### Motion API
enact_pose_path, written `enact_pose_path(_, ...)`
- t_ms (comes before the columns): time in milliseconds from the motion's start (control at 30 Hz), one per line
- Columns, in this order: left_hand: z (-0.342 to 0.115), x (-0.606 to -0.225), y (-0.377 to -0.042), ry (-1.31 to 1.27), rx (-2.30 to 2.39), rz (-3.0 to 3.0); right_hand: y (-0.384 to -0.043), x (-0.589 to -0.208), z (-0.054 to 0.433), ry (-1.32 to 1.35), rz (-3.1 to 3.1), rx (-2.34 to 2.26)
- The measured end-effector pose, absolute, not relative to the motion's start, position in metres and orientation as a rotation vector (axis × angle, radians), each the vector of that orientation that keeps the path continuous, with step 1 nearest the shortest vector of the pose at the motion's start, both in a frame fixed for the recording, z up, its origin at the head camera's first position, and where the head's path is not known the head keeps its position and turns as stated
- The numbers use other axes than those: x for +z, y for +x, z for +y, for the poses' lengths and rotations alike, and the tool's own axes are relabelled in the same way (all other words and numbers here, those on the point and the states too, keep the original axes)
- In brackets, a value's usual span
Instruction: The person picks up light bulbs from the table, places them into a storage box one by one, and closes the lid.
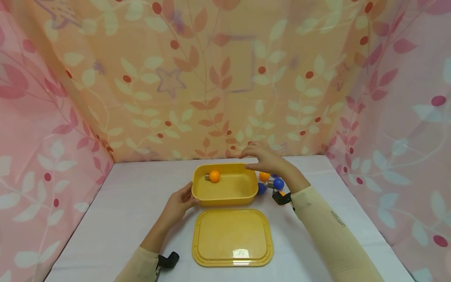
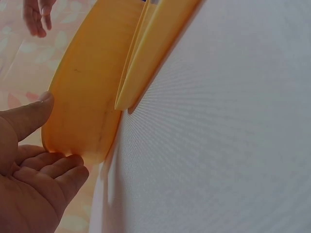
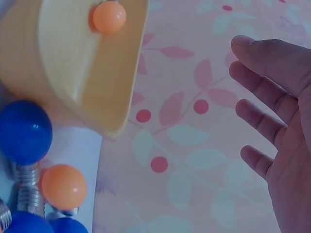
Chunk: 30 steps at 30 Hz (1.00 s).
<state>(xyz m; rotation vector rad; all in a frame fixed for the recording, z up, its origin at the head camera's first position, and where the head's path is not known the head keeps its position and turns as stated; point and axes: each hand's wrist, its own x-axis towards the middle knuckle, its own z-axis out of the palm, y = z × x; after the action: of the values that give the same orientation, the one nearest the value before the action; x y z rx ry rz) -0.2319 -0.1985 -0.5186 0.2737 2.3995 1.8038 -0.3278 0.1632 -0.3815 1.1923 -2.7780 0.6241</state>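
A yellow plastic container (image 1: 225, 201) stands on the white cloth with one small orange light bulb (image 1: 215, 176) lying inside it. My left hand (image 1: 180, 201) holds the container's left end, thumb at the near side and fingers curled about the end wall. In the left wrist view the thumb (image 2: 36, 114) touches the rim edge. Above the container's right end, my right hand (image 1: 262, 156) hovers with fingers spread and nothing between them. Beside that end lie several bulbs, among them a blue bulb (image 3: 24, 132) and an orange bulb (image 3: 64, 187) with metal screw bases.
A flat yellow lid (image 1: 232, 237) lies on the table in front of the container. Patterned cloth walls (image 1: 211, 78) enclose the back and both sides of the white table (image 1: 141, 176). My right forearm (image 1: 331, 231) passes beside the loose bulbs.
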Motion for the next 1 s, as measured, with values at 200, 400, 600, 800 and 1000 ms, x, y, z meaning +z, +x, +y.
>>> enact_pose_path(200, -0.197, -0.514, -0.235, 0.295, 1.815, 2.404, -0.309, -0.377, 0.185, 1.059, -2.783, 0.648)
enact_pose_path(400, -0.195, -0.513, -0.233, 0.286, 1.795, 2.414, -0.284, -0.388, 0.207, 1.007, -2.729, 0.714)
enact_pose_path(600, -0.198, -0.518, -0.226, 0.247, 1.798, 2.417, -0.263, -0.404, 0.219, 0.95, -2.712, 0.758)
enact_pose_path(800, -0.199, -0.52, -0.223, 0.255, 1.812, 2.393, -0.244, -0.416, 0.23, 0.873, -2.706, 0.803)
enact_pose_path(1000, -0.197, -0.517, -0.225, 0.286, 1.832, 2.384, -0.233, -0.433, 0.243, 0.783, -2.704, 0.848)
